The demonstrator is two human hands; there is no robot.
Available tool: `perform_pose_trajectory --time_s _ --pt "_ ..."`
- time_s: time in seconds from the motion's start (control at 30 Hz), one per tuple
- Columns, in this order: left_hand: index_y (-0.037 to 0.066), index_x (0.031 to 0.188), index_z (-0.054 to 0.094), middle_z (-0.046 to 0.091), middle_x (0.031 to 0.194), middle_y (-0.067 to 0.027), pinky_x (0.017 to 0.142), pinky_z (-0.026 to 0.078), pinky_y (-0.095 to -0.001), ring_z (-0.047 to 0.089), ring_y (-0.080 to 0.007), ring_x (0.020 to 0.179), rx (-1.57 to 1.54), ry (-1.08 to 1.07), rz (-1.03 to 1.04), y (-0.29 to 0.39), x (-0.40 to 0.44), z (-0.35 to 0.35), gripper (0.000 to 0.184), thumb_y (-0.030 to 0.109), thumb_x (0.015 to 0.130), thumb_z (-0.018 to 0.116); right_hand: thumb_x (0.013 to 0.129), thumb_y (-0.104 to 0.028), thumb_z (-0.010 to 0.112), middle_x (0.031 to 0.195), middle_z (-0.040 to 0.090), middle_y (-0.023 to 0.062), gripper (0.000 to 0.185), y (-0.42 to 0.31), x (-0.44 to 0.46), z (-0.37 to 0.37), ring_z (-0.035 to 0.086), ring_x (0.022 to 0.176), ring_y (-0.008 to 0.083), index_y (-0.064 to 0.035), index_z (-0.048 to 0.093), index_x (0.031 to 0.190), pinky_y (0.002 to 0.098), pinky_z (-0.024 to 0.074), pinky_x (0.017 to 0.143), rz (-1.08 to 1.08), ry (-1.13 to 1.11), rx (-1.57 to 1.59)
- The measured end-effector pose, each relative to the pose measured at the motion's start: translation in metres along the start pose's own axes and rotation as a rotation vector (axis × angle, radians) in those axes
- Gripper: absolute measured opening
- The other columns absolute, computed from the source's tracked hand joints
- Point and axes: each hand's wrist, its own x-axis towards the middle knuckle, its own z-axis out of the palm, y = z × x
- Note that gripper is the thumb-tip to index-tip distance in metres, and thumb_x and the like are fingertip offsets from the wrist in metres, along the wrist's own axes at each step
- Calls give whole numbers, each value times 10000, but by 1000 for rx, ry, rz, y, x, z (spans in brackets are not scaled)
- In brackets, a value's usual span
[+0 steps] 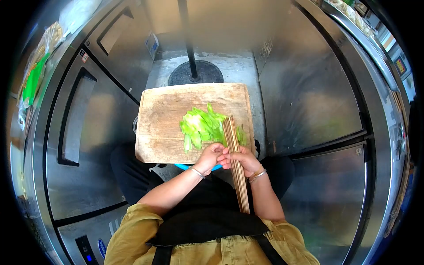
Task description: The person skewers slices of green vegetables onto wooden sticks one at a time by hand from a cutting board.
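A bundle of thin wooden sticks is in my right hand, whose fingers wrap round it. The bundle slants from the board down to my apron. My left hand is closed right beside it, its fingertips meeting those of my right hand; what they pinch, if anything, is too small to make out. Just beyond my hands, green vegetable slices lie in a pile on a wooden cutting board. Some slices lie behind the sticks, partly hidden.
Steel cabinets with doors stand on the left and right. Behind the board, a black pole rises from a round base. Part of a blue object shows under the board's near edge. Plastic bags lie at the upper left.
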Motion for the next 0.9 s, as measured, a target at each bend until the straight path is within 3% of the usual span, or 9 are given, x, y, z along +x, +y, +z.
perform_pose_trajectory --time_s 0.17,0.33,0.47,0.53,0.9 --pt "49 817 536 551 739 -14 512 440 -198 505 -81 601 -109 -171 -56 -8 13 -15 41 9 813 524 800 -8 509 951 596 223 202 -1 -2 2 611 880 297 39 508 997 367 516 771 38 -47 85" --pt "39 833 561 577 762 -40 539 465 -206 542 -82 649 -78 -26 -237 5 6 -14 59 83 847 524 785 28 492 984 580 235 223 7 5 -4 600 899 320 40 498 1007 390 499 805 53 -6 50" --pt "38 828 564 574 752 -28 544 459 -201 533 -80 635 155 18 -214 14 6 -16 98 120 860 522 769 41 499 982 580 229 230 10 8 -7 599 904 315 39 503 999 397 493 814 51 0 59" --pt "40 823 570 572 740 -10 545 449 -189 520 -70 621 352 97 89 17 7 -17 117 148 855 541 767 42 499 978 582 223 222 11 8 -8 600 898 311 40 510 989 398 492 816 47 9 54" --pt "50 799 580 567 706 4 543 441 -168 512 -52 604 99 5 32 35 12 -9 99 145 827 587 764 29 519 958 581 187 182 10 8 -4 604 871 276 46 535 944 384 502 808 35 2 75"
